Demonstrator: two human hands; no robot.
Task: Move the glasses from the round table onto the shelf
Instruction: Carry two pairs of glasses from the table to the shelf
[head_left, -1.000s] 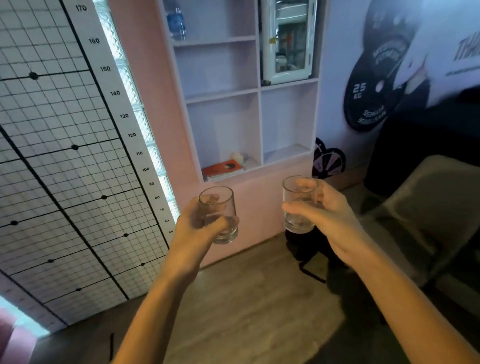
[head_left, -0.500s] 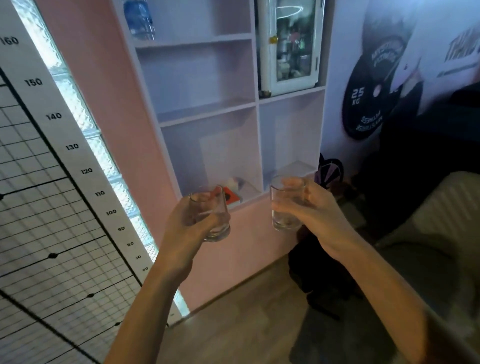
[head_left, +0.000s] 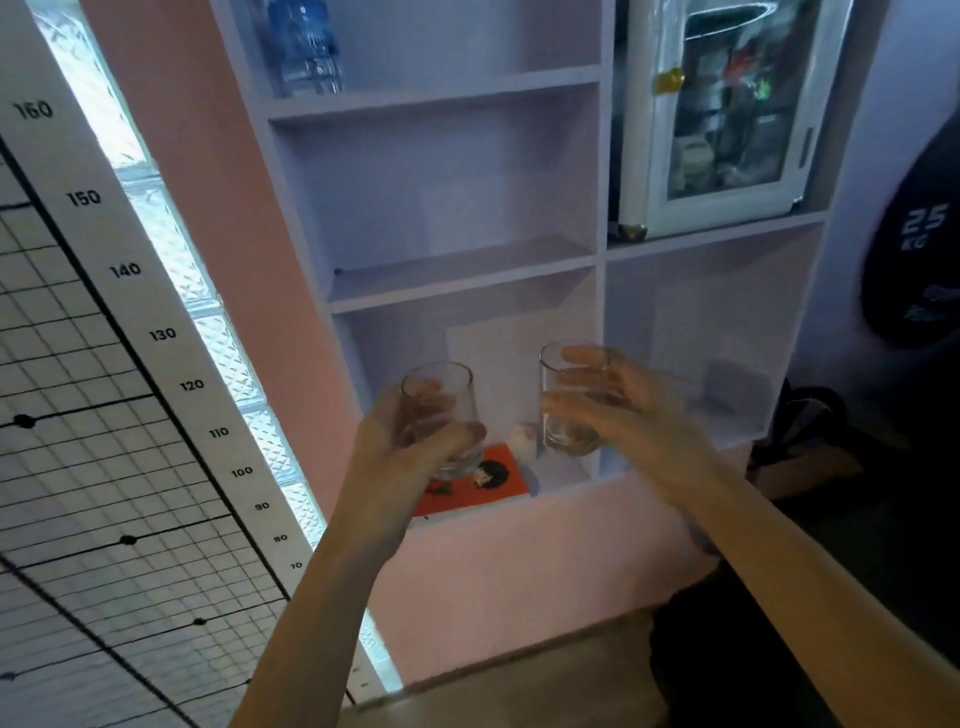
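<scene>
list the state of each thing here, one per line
left hand: grip closed on left glass, upright, off the shelf
right hand: grip closed on right glass, upright, off the shelf
cabinet door: shut
water bottle: upright on upper shelf
orange book: lying flat

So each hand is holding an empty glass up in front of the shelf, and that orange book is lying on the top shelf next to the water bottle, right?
Not quite. The head view shows the orange book lying in the bottom left compartment of the shelf, not beside the water bottle at the top. The rest holds: left hand and right hand each hold a glass.
</scene>
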